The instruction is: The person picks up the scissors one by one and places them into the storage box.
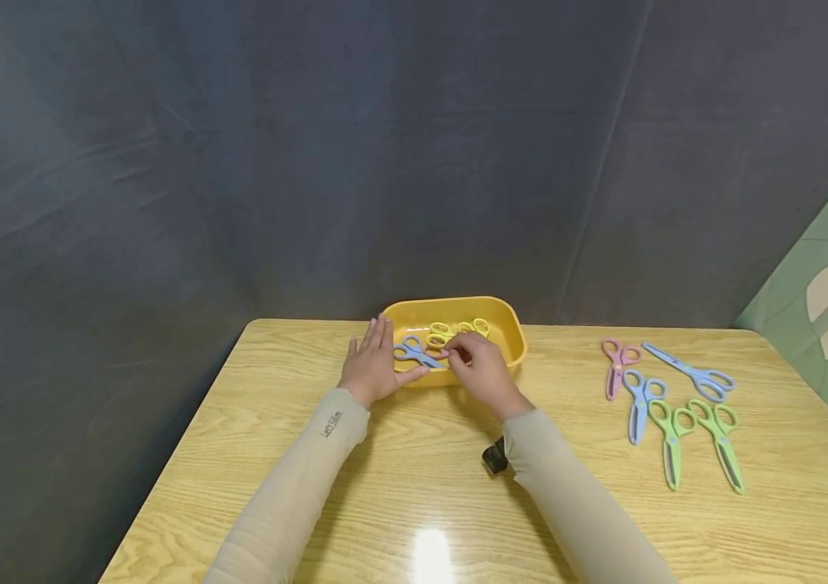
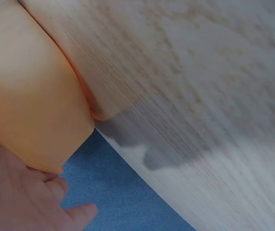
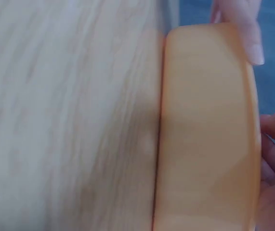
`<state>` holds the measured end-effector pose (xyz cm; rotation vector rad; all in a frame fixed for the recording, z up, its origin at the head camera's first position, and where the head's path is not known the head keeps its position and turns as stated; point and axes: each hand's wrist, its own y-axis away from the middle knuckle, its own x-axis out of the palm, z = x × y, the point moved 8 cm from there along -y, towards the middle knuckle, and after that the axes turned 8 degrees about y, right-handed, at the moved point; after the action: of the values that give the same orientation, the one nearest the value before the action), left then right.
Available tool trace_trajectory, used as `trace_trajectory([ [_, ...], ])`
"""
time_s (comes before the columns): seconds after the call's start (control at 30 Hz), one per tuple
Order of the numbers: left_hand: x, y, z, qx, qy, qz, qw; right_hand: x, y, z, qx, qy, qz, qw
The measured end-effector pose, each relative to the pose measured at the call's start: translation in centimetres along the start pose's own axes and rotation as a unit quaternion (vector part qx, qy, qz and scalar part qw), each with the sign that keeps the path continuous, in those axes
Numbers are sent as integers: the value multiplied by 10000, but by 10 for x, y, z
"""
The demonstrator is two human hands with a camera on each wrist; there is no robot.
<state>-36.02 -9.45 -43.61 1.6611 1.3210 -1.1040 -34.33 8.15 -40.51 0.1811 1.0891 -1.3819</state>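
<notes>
A yellow plastic bin stands at the table's back edge. My left hand rests on its left end, fingers straight and thumb along the front rim. In the left wrist view my left fingers lie at the bin's rim. My right hand reaches over the front rim with fingers curled, pinching a small pink pair of scissors, mostly hidden by the hand. Blue scissors lie in the bin beside the fingertips, and yellow scissors sit behind them. The right wrist view shows the bin's outer wall.
On the table at the right lie pink scissors, blue scissors, longer blue scissors and two green pairs, one green pair left of the other green pair. A dark curtain hangs behind the table.
</notes>
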Motion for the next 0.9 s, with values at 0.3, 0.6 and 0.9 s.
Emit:
trace_trajectory([
  [0.3,3,-2,4,-11,36,59,10000,-20,21,-11,365,-431,-380,9977],
  [0.6,3,1,-1,75,145,31,9999,-58,41,-28,821,274,-1010,9911],
  [0.9,4,-4,4,66,150,-47,9999,-95,42,-62,1427,514,-1092,9824],
])
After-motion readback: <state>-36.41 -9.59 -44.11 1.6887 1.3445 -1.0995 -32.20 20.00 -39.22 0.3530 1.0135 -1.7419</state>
